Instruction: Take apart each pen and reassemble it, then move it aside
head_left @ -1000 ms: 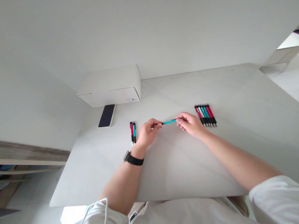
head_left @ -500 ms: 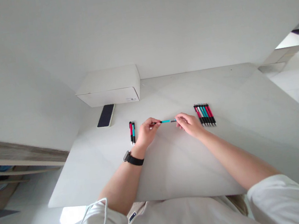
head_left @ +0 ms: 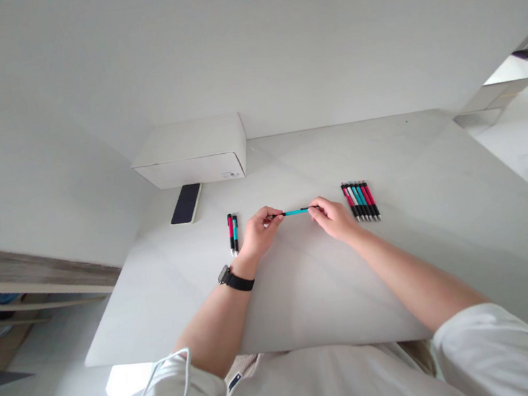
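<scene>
A teal and black pen (head_left: 296, 212) is stretched level between my hands, above the middle of the white table. My left hand (head_left: 262, 230) pinches its left end, where a black part shows at the fingertips. Its right end, with the black clip, sits in the closed fingers of my right hand (head_left: 330, 216). Left of my left hand lie a red pen (head_left: 231, 232) and a teal pen (head_left: 236, 232), side by side. Beyond my right hand is a row of several pens (head_left: 360, 201) in red, white and teal with black grips.
The white table (head_left: 302, 291) runs back to a pale wall. At its back left stands a white box (head_left: 190, 171), with a dark-screened phone (head_left: 186, 203) in front of it. A black watch (head_left: 235, 280) is on my left wrist.
The pen has turned about its length: the silvery section by my right hand is gone from view and the black clip shows there. My right fingers shifted slightly; the other pens stayed put.
</scene>
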Demonstrator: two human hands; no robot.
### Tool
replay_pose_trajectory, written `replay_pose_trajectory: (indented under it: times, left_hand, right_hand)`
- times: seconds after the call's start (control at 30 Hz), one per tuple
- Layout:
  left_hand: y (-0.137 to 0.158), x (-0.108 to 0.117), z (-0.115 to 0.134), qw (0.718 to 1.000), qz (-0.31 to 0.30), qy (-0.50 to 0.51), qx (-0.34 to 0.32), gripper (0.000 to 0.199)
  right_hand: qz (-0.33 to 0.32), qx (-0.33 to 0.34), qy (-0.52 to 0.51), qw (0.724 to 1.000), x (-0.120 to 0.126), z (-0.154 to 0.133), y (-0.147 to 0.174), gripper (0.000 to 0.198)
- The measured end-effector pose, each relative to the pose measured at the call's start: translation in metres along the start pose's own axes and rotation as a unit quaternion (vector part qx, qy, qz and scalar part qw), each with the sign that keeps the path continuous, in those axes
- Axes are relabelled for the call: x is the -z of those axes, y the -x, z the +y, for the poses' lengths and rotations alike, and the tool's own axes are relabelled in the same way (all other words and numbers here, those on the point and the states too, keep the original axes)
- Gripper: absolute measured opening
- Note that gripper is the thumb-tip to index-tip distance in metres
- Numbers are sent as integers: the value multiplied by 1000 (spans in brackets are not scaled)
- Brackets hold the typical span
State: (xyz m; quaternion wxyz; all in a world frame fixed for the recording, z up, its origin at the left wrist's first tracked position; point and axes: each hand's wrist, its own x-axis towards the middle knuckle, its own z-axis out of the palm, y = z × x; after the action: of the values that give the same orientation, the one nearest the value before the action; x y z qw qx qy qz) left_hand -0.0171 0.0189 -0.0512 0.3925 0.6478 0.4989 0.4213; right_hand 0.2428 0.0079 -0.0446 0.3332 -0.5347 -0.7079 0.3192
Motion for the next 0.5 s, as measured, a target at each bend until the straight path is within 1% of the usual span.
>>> replay_pose_trajectory:
  times: [0.07, 0.13, 0.2, 0.33, 0.4, 0.5]
  left_hand:
    - [0, 0, 0, 1000, 0, 3, -2, 25]
    - [0, 0, 1, 1000, 0, 7, -6, 25]
    - [0, 0, 1, 1000, 0, 7, -7, 25]
    - [0, 0, 1, 1000, 0, 1, -5, 25]
    - [0, 0, 1, 1000, 0, 5, -5, 25]
    - [0, 0, 0, 1000, 1, 13, -7, 24]
  right_hand:
    - [25, 21, 5, 999, -1, -1, 0, 27]
    - [36, 32, 1, 999, -1, -2, 0, 31]
    - [36, 23, -10, 999, -1, -1, 0, 35]
    - [14, 4, -27, 1000, -2, 3, -1, 32]
    - [15, 16, -27, 999, -2, 3, -2, 31]
    - [41, 44, -28, 998, -3, 2, -2, 29]
